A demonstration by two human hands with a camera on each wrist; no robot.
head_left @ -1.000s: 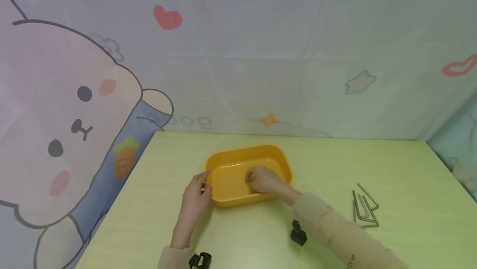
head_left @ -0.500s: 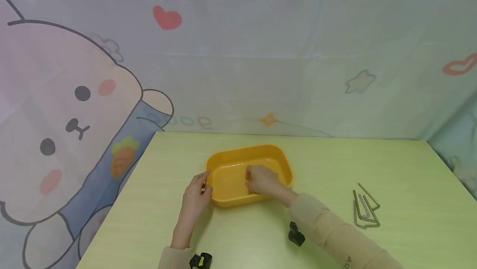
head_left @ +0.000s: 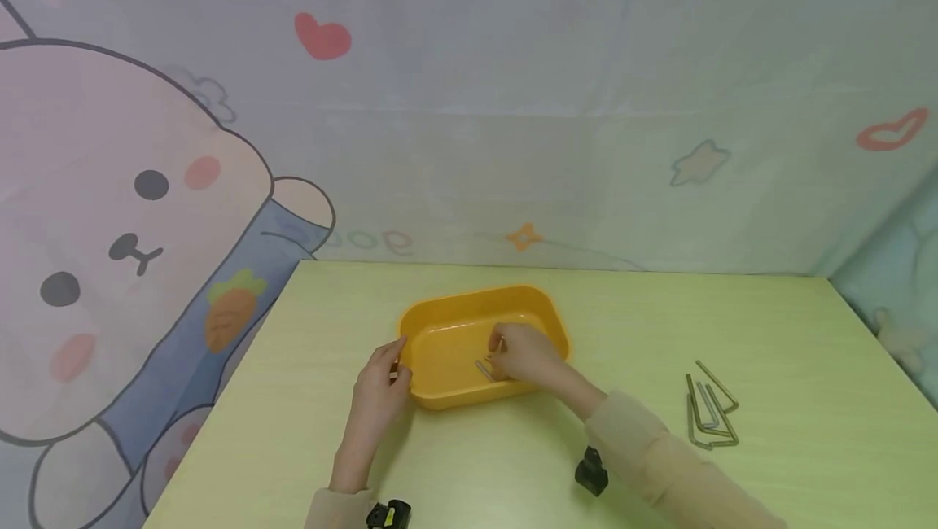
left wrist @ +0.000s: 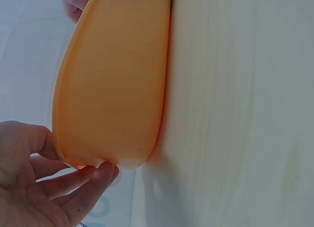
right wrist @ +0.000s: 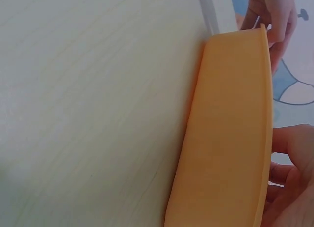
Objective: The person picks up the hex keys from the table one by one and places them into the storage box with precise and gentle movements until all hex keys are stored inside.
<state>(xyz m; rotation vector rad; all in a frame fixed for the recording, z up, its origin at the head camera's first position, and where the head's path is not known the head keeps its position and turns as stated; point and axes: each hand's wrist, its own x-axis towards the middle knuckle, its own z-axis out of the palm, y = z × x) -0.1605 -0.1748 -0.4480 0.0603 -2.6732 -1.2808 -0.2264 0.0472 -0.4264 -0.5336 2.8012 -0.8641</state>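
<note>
An orange-yellow tray (head_left: 440, 350) stands on the table. My left hand (head_left: 379, 386) holds it at the left end; the left wrist view shows the thumb and fingers of that hand (left wrist: 37, 178) to either side of the tray's end wall (left wrist: 113, 84). My right hand (head_left: 523, 352) is down inside the tray, near its front wall, with the fingers curled. From under these fingers pokes a thin grey hex key (head_left: 484, 369). In the right wrist view the tray wall (right wrist: 225, 124) hides the fingertips of my right hand (right wrist: 294, 173).
Several L-shaped hex keys (head_left: 709, 411), brass-coloured and grey, lie in a loose group on the table to the right of the tray. The pale wooden table (head_left: 623, 309) ends at a printed cloth backdrop (head_left: 513, 106).
My right hand has shifted slightly right inside the tray, and a grey hex key now shows beside its fingers. My left hand stays at the tray's end. The head view has turned slightly.
</note>
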